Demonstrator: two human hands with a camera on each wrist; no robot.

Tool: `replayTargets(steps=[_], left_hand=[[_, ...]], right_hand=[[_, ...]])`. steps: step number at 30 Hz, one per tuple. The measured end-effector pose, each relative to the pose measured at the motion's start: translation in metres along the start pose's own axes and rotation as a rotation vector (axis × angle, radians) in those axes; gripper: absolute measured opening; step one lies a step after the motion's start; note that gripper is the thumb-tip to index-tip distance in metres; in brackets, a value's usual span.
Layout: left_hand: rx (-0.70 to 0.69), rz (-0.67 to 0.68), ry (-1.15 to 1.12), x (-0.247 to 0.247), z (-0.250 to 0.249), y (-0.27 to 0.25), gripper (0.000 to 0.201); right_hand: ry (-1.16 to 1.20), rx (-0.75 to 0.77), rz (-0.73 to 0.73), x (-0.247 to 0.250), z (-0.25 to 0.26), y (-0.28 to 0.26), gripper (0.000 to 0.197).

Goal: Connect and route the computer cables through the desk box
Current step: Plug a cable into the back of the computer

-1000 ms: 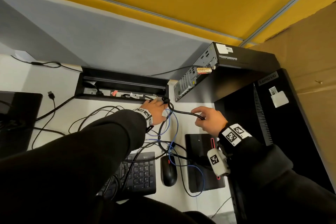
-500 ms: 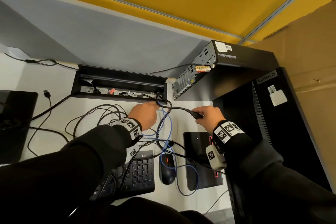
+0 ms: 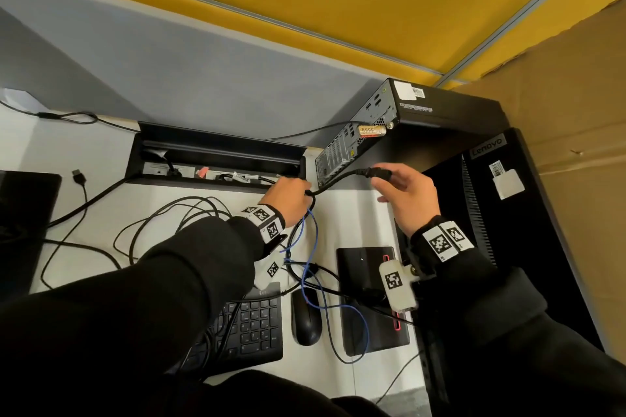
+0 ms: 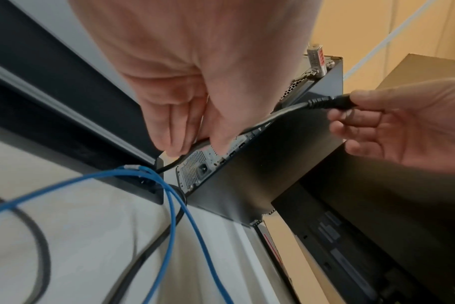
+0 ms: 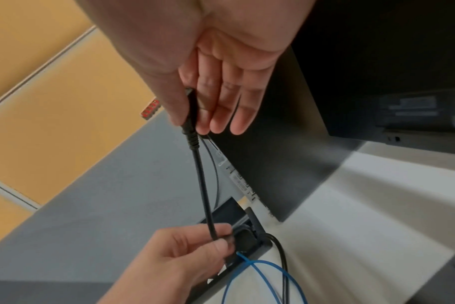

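A black power cable runs out of the right end of the open desk box (image 3: 216, 145). My left hand (image 3: 301, 191) pinches this cable just beside the box, as the left wrist view (image 4: 185, 144) also shows. My right hand (image 3: 382, 179) holds the cable's plug (image 3: 374, 173) between thumb and fingers, the other fingers fairly straight. The plug (image 4: 327, 102) hangs in the air next to the rear panel of the small black computer (image 3: 437, 112). Low on that panel is the power socket (image 4: 203, 169), with nothing in it. A blue network cable (image 3: 313, 237) loops from the box across the desk.
Loose black cables (image 3: 169, 220) lie on the white desk left of my arm. Near the front edge are a keyboard (image 3: 250, 325), a mouse (image 3: 305, 315) and a flat black device (image 3: 369, 281). A Lenovo monitor back (image 3: 508, 213) and cardboard (image 3: 576, 95) close off the right.
My right hand has lifted the plug up and to the right, close to the computer's rear. My left hand has moved back to the box's right end, and the cable now runs straighter between them.
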State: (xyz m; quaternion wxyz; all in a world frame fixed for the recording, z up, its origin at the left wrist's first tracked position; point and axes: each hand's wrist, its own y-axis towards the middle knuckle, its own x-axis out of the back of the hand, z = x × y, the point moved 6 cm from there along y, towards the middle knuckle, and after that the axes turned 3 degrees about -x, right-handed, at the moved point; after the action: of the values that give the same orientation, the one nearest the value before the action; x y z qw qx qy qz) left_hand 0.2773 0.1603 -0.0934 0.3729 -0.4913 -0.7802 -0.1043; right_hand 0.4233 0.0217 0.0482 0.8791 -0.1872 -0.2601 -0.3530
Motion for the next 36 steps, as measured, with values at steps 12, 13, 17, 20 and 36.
replayTargets(steps=[12,13,17,20,36], left_hand=[[0.003,0.153,-0.012,-0.017,0.032,-0.004,0.048],[0.005,0.153,-0.004,-0.014,0.036,-0.001,0.054],[0.005,0.093,0.044,0.002,0.036,0.016,0.061],[-0.009,0.052,0.1,0.018,0.033,0.034,0.042],[0.071,0.203,0.083,-0.037,0.081,0.085,0.026]], right_hand=[[0.351,-0.173,-0.018,-0.045,-0.024,0.0,0.027],[0.353,-0.156,-0.041,-0.044,-0.022,0.0,0.028],[0.435,-0.108,-0.098,-0.04,-0.013,0.005,0.03],[0.457,-0.089,-0.079,-0.042,-0.01,0.009,0.032],[0.176,-0.153,0.055,-0.096,-0.057,0.007,0.039]])
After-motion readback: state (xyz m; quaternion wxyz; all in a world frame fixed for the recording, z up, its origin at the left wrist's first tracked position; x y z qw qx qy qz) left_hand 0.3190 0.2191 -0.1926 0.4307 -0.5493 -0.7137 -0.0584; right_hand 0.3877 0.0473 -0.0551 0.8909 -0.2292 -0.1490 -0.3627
